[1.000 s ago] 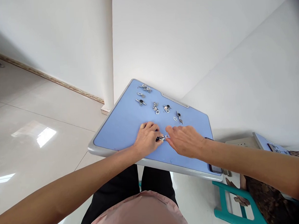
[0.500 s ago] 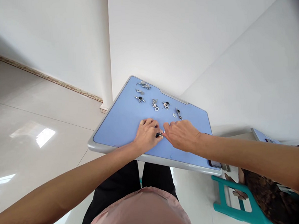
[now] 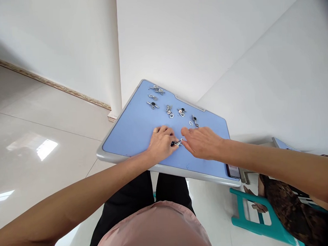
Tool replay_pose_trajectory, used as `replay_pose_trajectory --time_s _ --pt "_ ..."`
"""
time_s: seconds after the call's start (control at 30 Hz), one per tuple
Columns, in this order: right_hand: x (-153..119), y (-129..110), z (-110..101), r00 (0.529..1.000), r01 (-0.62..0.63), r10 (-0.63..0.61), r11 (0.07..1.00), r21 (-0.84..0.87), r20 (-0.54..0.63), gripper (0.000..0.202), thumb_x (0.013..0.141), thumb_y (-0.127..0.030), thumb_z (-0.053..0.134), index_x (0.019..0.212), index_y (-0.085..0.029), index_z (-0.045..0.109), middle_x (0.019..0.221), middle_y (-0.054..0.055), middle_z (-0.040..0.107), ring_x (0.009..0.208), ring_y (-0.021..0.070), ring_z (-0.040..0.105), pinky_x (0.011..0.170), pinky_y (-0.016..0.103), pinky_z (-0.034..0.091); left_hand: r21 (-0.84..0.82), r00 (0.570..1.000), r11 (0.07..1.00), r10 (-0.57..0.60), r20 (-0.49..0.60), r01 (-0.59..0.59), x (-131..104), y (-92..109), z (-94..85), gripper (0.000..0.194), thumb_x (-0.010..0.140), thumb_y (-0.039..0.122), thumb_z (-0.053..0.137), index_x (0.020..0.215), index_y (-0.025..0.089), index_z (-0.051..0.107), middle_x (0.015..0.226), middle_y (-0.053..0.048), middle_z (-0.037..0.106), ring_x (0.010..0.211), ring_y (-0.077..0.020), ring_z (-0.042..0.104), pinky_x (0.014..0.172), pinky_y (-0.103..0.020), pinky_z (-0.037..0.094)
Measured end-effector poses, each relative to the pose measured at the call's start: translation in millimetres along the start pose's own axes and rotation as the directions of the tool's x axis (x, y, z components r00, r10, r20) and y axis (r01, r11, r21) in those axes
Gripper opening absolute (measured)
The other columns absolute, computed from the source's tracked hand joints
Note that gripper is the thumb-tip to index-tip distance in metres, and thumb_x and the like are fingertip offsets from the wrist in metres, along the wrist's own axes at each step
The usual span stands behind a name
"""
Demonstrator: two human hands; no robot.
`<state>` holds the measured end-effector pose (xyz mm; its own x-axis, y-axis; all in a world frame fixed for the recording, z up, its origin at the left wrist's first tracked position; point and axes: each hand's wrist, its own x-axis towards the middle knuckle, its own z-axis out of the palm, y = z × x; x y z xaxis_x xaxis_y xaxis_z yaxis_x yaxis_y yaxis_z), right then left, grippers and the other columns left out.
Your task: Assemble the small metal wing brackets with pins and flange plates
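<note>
My left hand [image 3: 162, 143] is closed around a small black-and-silver metal part [image 3: 176, 142] low over the tabletop, and its fingers hide much of the piece. From the right, my right hand [image 3: 200, 142] meets the part's free end with its thumb and curled fingers. Whatever lies in that pinch is too small to make out. Beyond the hands are similar parts: one with a black round centre and two arms [image 3: 153, 104], a cluster with a black disc [image 3: 181, 111], a silver cluster [image 3: 169, 111], another black-centred part [image 3: 194, 118] and a flat oval plate [image 3: 190, 123].
The blue tabletop [image 3: 131, 131] has a raised grey rim and stands near a white wall. More metal pieces [image 3: 157, 89] lie at its far corner. A phone [image 3: 233, 171] rests at the right edge. Beside the table is a green stool [image 3: 255, 229] with a person in patterned clothing.
My right hand has drawn slightly up and right, its index finger lifting from the thumb. More of the silver end of the held part shows. The view has tilted a little.
</note>
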<state>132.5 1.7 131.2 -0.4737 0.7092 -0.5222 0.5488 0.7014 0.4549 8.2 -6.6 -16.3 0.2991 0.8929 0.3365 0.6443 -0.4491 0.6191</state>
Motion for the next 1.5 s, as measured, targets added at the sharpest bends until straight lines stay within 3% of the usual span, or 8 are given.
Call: replay_pose_trajectory --time_s 0.13,0.3,0.47,0.7,0.87,1.17,1.33,1.5 --pt "-0.4 -2.3 1.7 0.999 0.051 -0.051 0.997 -0.049 0.014 0.021 0.097 -0.019 0.039 0.109 -0.012 0.054 0.086 0.013 0.070 0.072 0.0229 0.068 0.053 0.027 0.035 -0.014 1.000 1.000 -0.009 0.003 0.009 0.1 0.7 -0.7 0.013 0.080 0.024 0.067 0.088 0.025 0.076 0.096 -0.004 0.068 0.103 -0.0258 0.052 0.090 -0.043 0.035" --pt "4.8 2.4 2.7 0.995 -0.086 0.086 0.996 0.011 0.046 0.038 0.102 -0.038 0.029 0.103 -0.013 0.057 0.080 0.013 0.070 0.073 0.0253 0.068 0.054 0.029 0.036 -0.004 1.000 1.000 -0.005 0.000 0.005 0.2 -0.3 0.4 0.012 0.079 0.027 0.068 0.088 0.027 0.077 0.096 -0.003 0.068 0.102 -0.0255 0.051 0.090 -0.043 0.035" --pt "1.7 2.5 3.4 0.999 0.026 -0.027 1.000 -0.014 -0.028 0.025 0.100 -0.027 0.037 0.112 -0.012 0.053 0.093 0.012 0.070 0.075 0.0229 0.068 0.051 0.027 0.033 -0.009 1.000 1.000 -0.008 0.000 0.008 -0.1 -0.4 0.1 0.013 0.079 0.027 0.069 0.089 0.026 0.077 0.097 -0.003 0.068 0.103 -0.0254 0.051 0.091 -0.043 0.035" --pt "6.1 6.3 2.8 0.996 -0.079 0.077 0.996 0.040 0.042 0.038 0.102 -0.041 0.029 0.105 -0.013 0.054 0.084 0.012 0.070 0.073 0.0240 0.068 0.053 0.027 0.034 -0.005 1.000 1.000 -0.004 -0.001 0.004 0.1 -0.1 0.0 0.012 0.080 0.027 0.067 0.088 0.027 0.077 0.096 -0.004 0.068 0.102 -0.0257 0.051 0.089 -0.043 0.036" --pt "0.9 6.2 6.2 1.000 0.018 -0.018 1.000 0.018 -0.011 0.021 0.099 -0.024 0.039 0.111 -0.012 0.052 0.091 0.012 0.069 0.075 0.0213 0.068 0.051 0.026 0.032 -0.004 1.000 1.000 -0.007 -0.010 0.007 0.1 -1.3 2.0 0.012 0.079 0.027 0.069 0.088 0.027 0.077 0.096 -0.003 0.068 0.102 -0.0254 0.051 0.089 -0.043 0.036" --pt "4.4 -2.6 2.3 0.960 -0.270 0.256 0.955 0.123 0.117 0.048 0.103 -0.037 0.026 0.100 -0.013 0.068 0.090 0.017 0.073 0.088 0.0240 0.068 0.068 0.030 0.043 -0.009 1.000 1.000 -0.009 0.002 0.009 -1.0 -2.1 0.6 0.015 0.079 0.028 0.071 0.092 0.028 0.077 0.097 -0.003 0.068 0.103 -0.0247 0.051 0.090 -0.042 0.036" --pt "4.9 -2.6 1.2 0.945 -0.315 0.293 0.934 0.170 0.143 0.048 0.103 -0.035 0.028 0.097 -0.013 0.070 0.095 0.019 0.073 0.092 0.0248 0.068 0.072 0.031 0.044 -0.038 0.999 0.999 -0.016 0.036 0.017 -1.9 -1.7 -3.6 0.017 0.078 0.032 0.073 0.094 0.030 0.077 0.102 -0.002 0.067 0.106 -0.0248 0.052 0.095 -0.044 0.035" --pt "3.1 -1.8 3.2 0.943 -0.321 0.297 0.929 0.182 0.147 0.042 0.102 -0.037 0.030 0.102 -0.013 0.064 0.088 0.015 0.072 0.087 0.0265 0.069 0.063 0.030 0.042 -0.029 1.000 1.000 -0.002 0.026 0.003 -2.5 -1.0 -2.8 0.011 0.079 0.035 0.072 0.087 0.030 0.078 0.101 -0.001 0.067 0.106 -0.0246 0.052 0.095 -0.044 0.034"
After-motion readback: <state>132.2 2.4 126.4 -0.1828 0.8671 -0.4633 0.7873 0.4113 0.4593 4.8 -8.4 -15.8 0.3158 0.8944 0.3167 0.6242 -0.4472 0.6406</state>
